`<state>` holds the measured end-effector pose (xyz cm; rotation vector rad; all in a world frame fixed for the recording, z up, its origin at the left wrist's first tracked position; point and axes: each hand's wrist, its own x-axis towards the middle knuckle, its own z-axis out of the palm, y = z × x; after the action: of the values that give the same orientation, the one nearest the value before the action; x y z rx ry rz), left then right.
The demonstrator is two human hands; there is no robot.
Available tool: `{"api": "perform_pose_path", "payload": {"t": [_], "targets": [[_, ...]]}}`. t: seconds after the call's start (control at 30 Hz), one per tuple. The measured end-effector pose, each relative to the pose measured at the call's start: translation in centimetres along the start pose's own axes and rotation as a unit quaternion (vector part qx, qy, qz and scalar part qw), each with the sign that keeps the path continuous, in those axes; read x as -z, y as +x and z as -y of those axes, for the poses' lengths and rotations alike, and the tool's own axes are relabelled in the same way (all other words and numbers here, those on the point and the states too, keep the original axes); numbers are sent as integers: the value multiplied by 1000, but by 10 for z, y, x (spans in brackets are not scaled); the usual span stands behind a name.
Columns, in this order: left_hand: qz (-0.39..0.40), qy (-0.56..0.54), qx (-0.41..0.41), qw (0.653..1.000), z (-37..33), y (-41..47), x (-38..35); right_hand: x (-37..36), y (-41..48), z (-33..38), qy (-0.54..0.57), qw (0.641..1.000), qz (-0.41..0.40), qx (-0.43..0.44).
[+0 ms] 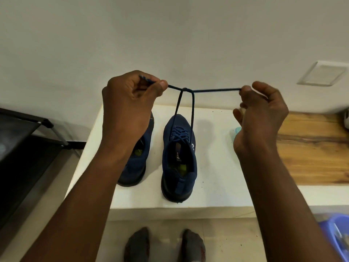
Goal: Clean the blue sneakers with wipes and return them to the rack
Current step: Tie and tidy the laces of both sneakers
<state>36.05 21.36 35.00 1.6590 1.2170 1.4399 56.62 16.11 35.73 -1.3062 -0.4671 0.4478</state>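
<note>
Two blue sneakers stand side by side on a white table [217, 176], toes pointing away from me. The right sneaker [179, 157] is in full view; the left sneaker [137, 161] is partly hidden behind my left forearm. The right sneaker's blue lace [190, 110] rises from the shoe to a knot above it and is stretched out sideways. My left hand [130, 103] pinches one lace end, and my right hand [262, 112] pinches the other end between thumb and fingertip. A pale green wipes pack [235, 133] peeks out behind my right hand.
A black shoe rack [24, 140] stands at the left on the floor. A wooden surface [311, 148] adjoins the table on the right. A purple plastic basket [338, 237] sits at the lower right. My socked feet [164, 244] are below the table's front edge.
</note>
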Motion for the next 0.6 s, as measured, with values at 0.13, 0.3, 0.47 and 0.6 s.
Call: {"api": "perform_pose_path", "payload": {"t": [0.13,0.3,0.47,0.6], "targets": [[-20,-11,47,999,19,5,8,18,23,-34,10,994,-88,-58],[-50,66,85,993,62,13,26,47,40,-70,-2,978,-187,-98],[-68,146,140,977,108,15,53,66,47,-86,-7,967,-226,-118],[-52,183,167,967,123,12,58,71,49,-89,-29,965,-234,-112]]}}
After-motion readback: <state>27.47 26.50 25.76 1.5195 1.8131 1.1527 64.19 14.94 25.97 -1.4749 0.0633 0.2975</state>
